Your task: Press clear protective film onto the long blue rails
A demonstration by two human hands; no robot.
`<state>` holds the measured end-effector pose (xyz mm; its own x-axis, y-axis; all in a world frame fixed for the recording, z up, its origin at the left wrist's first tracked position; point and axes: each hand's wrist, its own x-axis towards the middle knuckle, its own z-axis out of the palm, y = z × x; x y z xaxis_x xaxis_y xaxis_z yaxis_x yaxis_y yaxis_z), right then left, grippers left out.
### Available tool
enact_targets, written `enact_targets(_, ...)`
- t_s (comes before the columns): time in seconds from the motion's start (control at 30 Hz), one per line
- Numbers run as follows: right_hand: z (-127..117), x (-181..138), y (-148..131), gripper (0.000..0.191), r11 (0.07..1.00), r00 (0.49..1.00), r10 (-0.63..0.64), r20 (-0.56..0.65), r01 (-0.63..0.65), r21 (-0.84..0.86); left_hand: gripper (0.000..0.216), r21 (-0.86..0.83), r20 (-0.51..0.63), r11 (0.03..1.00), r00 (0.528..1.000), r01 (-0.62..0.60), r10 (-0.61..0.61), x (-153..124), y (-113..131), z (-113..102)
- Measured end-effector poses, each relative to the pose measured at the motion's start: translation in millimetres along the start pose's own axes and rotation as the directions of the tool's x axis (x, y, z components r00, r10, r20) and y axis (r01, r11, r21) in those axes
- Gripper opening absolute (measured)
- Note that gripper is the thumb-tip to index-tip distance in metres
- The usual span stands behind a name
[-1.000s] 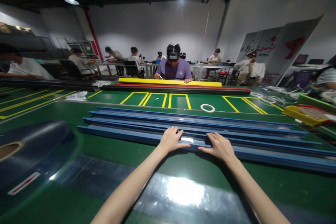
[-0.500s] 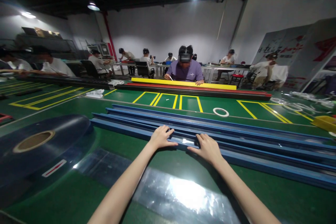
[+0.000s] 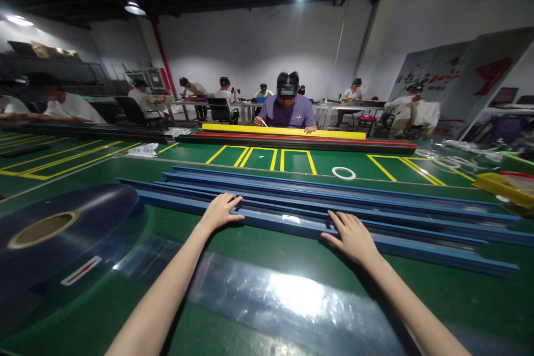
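Several long blue profiles [image 3: 292, 200] lie side by side across the green table [image 3: 292, 245]. My left hand [image 3: 219, 211] rests on the nearest blue profile, fingers laid over its top and thumb along its front edge. My right hand [image 3: 352, 235] lies flat on the same profile further right, fingers stretched over it. A strip of clear film [image 3: 283, 295] runs from under the profiles toward me, shining under the lamp. It comes off a large dark roll of film [image 3: 58, 233] at the left.
A person in a purple shirt [image 3: 286, 111] sits opposite behind yellow, red and black profiles [image 3: 287, 136]. A white tape ring [image 3: 343, 173] lies on the yellow-lined area. A yellow tray [image 3: 500, 184] stands at the right. Other people work at tables behind and left.
My hands have slid apart along the nearest blue profile: the left went left, the right went right. The view has shifted a little.
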<state>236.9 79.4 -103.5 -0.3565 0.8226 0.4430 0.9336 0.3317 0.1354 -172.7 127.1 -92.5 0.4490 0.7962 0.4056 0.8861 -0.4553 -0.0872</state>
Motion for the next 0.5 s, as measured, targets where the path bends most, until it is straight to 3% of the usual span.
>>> enact_targets(0.13,0.5,-14.4,18.5,0.066,0.998,0.998,0.065,0.01,-0.064,-0.013,0.057,-0.044,0.002,0.999,1.0,0.018,-0.018,-4.5,0.1,-0.2)
enact_targets(0.3,2.0,-13.9,9.3,0.06,0.993,0.993,0.11,0.036,-0.108,-0.038,0.052,-0.109,-0.036,0.994,0.999,0.024,-0.028,-4.2,13.9,-4.3)
enact_targets(0.5,2.2,-1.4,-19.3,0.058,0.988,0.987,0.154,0.053,-0.153,-0.017,0.036,-0.165,-0.106,0.976,0.986,-0.145,0.128,18.4,79.8,-9.9)
